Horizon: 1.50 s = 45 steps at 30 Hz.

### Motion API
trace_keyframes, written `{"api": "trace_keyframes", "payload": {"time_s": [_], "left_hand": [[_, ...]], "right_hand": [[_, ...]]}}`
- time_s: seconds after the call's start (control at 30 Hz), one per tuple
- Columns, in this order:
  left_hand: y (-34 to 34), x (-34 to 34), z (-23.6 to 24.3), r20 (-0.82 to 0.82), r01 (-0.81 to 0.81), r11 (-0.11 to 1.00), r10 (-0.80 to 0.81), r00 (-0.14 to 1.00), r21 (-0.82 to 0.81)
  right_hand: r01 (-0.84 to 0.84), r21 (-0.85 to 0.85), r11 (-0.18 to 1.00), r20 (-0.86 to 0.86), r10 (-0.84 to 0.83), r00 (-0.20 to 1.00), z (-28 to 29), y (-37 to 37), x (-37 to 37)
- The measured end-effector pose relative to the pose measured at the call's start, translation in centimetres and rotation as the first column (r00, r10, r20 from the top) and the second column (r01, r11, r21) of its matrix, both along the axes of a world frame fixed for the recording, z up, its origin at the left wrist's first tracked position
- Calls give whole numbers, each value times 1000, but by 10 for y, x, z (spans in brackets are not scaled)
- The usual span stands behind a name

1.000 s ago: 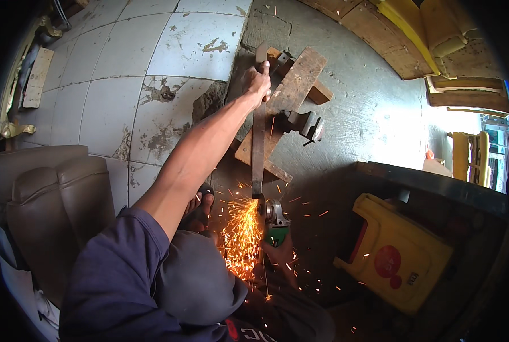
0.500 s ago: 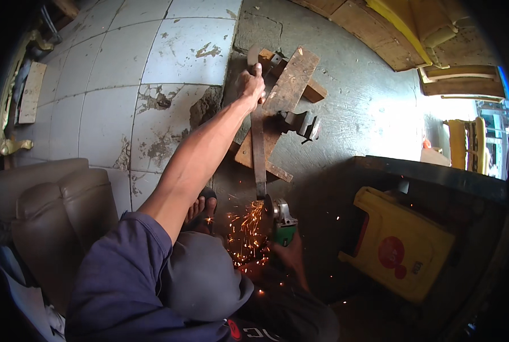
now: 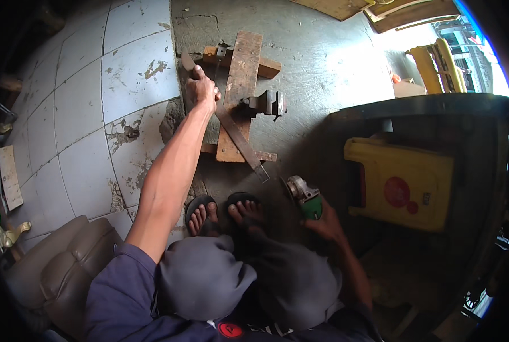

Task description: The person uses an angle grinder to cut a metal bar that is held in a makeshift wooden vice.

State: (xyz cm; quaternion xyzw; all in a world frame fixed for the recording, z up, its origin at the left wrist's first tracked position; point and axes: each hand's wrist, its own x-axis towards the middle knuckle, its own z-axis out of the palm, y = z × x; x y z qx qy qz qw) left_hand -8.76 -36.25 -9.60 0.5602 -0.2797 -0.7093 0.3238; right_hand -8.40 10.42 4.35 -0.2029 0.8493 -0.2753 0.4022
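Note:
My left hand (image 3: 202,91) is closed around a long flat dark steel bar (image 3: 234,135) near its upper end. The bar slants down to the right across a worn wooden stand (image 3: 244,62), its lower end showing thin bright edges. A metal vise (image 3: 264,103) sits on the stand beside the bar. Low at the right, my right hand (image 3: 324,223) grips a green angle grinder (image 3: 310,204), whose disc is a short distance from the bar's lower end and throws no visible sparks.
My sandalled feet (image 3: 240,208) are below the stand. A yellow plastic piece (image 3: 420,182) lies within a dark-framed structure (image 3: 414,104) at right. Brown cushioned seat parts (image 3: 80,256) are at lower left, cracked white tiles (image 3: 83,159) at left, wooden furniture (image 3: 414,14) at upper right.
The sparks have stopped. The bar's lower end has swung right and up, and the grinder has moved right, apart from it. The view has shifted, showing both feet.

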Motion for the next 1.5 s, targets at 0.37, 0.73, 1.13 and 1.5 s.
{"api": "trace_keyframes", "payload": {"time_s": [0.37,0.73,1.13,1.5], "left_hand": [[15,20,7,-29,9,1000,-9,1000,9],[17,12,13,28,-28,1000,28,999,12],[-1,24,-31,-92,33,998,-29,995,45],[4,23,-21,-86,27,999,-24,996,27]], "right_hand": [[-50,60,997,146,41,988,-23,-2,-6],[-104,49,993,185,93,978,-25,-5,-16],[-99,26,995,169,93,981,-27,-9,-15],[-127,51,991,159,118,980,-25,-17,-20]]}}
